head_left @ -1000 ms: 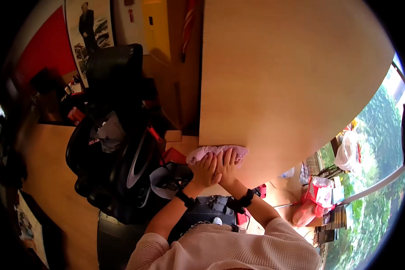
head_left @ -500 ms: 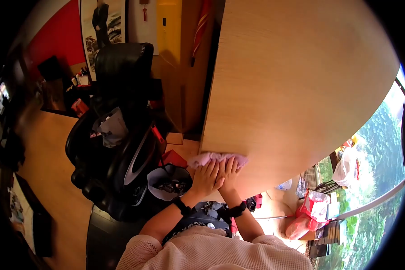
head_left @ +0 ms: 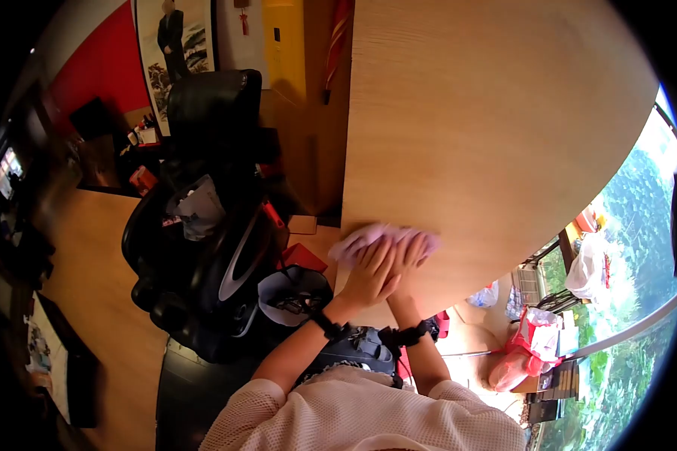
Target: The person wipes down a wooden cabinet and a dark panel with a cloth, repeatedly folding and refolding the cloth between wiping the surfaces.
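A bunched pink cloth [head_left: 353,242] lies against the lower part of a large wood-grained board [head_left: 496,120]. My left hand [head_left: 373,272] presses on the cloth, fingers stretched over its folds. Close beside it, partly overlapped by the left hand, my right hand [head_left: 406,264] also bears down on the cloth. Dark bands circle both wrists. The palms and the underside of the cloth are hidden.
Left of the board stands a black massage chair [head_left: 203,248] with a plastic bag on it. A lined bin [head_left: 295,295] and a red box [head_left: 302,258] sit near my left forearm. Red bags [head_left: 530,342] and a white bag [head_left: 588,267] are by the window at right.
Both hands and the cloth have shifted up and to the right along the board. The cloth looks more bunched under the fingers. The whole view has moved slightly.
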### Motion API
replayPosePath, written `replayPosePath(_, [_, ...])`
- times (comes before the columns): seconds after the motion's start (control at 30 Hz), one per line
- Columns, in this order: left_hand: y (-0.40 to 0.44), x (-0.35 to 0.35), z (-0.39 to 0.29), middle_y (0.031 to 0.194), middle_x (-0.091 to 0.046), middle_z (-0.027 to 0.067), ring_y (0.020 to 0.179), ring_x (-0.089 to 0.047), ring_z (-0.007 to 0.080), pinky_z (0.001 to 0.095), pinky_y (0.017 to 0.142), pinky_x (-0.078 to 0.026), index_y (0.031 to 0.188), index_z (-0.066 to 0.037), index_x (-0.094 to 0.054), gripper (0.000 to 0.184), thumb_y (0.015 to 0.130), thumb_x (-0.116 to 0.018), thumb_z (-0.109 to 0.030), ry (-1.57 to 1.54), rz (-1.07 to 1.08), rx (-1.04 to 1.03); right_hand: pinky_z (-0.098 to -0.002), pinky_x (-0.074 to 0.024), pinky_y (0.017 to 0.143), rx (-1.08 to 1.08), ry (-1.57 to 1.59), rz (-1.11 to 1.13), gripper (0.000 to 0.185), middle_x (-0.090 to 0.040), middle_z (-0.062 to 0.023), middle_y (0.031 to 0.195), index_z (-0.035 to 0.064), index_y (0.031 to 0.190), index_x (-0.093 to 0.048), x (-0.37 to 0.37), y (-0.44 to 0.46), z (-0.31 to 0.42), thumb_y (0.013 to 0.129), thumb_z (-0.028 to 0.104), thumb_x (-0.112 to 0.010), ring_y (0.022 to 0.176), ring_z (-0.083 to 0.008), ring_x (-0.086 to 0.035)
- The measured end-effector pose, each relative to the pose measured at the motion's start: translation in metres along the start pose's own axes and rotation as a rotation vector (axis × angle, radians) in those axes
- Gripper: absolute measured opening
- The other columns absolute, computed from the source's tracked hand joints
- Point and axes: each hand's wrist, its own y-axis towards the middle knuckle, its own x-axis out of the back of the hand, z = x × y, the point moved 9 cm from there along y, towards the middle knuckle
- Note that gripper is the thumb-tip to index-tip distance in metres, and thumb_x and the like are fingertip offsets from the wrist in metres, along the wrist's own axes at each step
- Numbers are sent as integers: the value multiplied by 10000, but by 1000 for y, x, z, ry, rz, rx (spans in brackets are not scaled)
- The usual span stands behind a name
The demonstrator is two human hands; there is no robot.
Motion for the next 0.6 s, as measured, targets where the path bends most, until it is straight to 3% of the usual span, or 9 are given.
replayPosePath(0.1, [57, 50, -1, 1366, -381, 246, 1214, -409, 393, 489, 999, -311, 1289, 80, -412, 569, 849, -496, -271, -55, -148, -153, -612, -180, 1028, -84, 225, -317, 610, -245, -303, 1402, 22, 1370, -322, 69, 63, 28, 873, 347, -458, 1283, -468, -272])
replayPosePath(0.2, [47, 49, 10, 1326, -450, 216, 1158, -478, 368, 464, 960, -360, 1265, 61, -450, 541, 836, -504, -265, -91, -212, -115, -620, -193, 1011, -54, 141, -238, 562, -298, -295, 1374, 26, 1330, -380, 63, 69, 35, 879, 358, -439, 1264, -452, -306])
replayPosePath(0.3, [-6, 6, 37, 1256, -527, 187, 1104, -537, 299, 422, 929, -389, 1234, 46, -476, 520, 837, -511, -288, 122, -144, -82, -634, -210, 988, 114, -153, -127, 503, -375, -242, 1344, 53, 1273, -456, -23, 7, 15, 860, 340, -450, 1226, -405, -370])
replayPosePath(0.33, [-38, -15, 45, 1224, -543, 184, 1106, -534, 304, 421, 930, -390, 1203, 43, -497, 506, 835, -528, -303, 198, -161, -97, -628, -216, 992, 176, -119, -106, 492, -368, -253, 1346, 72, 1267, -467, -48, -20, 7, 845, 324, -476, 1235, -410, -356])
replayPosePath(0.37, [-72, -44, 58, 1196, -549, 192, 1118, -522, 310, 418, 907, -406, 1173, 36, -516, 470, 849, -525, -305, 145, -94, -15, -622, -223, 996, 240, -82, -81, 485, -360, -263, 1348, 91, 1262, -479, -70, -50, 3, 829, 308, -501, 1245, -415, -341])
replayPosePath(0.4, [-99, -67, 59, 1178, -487, 288, 1064, -471, 451, 519, 937, -371, 1188, 82, -451, 510, 865, -495, -310, 73, 32, 12, -617, -238, 986, 235, -74, 3, 494, -369, -259, 1345, 85, 1259, -480, -95, -82, -8, 819, 309, -507, 1230, -418, -354])
replayPosePath(0.5, [-147, -102, 51, 1256, -453, 270, 1141, -452, 401, 484, 948, -359, 1241, 57, -439, 564, 870, -516, -362, 131, 323, 57, -613, -254, 983, 165, 73, 189, 529, -373, -254, 1349, 62, 1253, -481, -121, -145, -33, 795, 322, -528, 1222, -426, -367])
replayPosePath(0.53, [-150, -103, 44, 1268, -448, 265, 1153, -448, 392, 479, 947, -359, 1250, 57, -434, 580, 870, -519, -372, 98, 325, 40, -597, -252, 1000, 117, 78, 220, 546, -420, -193, 1341, 72, 1272, -486, -112, -151, -35, 806, 355, -522, 1210, -355, -410])
replayPosePath(0.6, [-156, -105, 34, 1292, -439, 256, 1177, -441, 376, 469, 947, -357, 1269, 57, -423, 611, 868, -526, -393, 37, 348, -7, -593, -246, 1008, 72, 92, 224, 568, -402, -207, 1352, 59, 1285, -475, -101, -158, -37, 812, 373, -516, 1222, -370, -395])
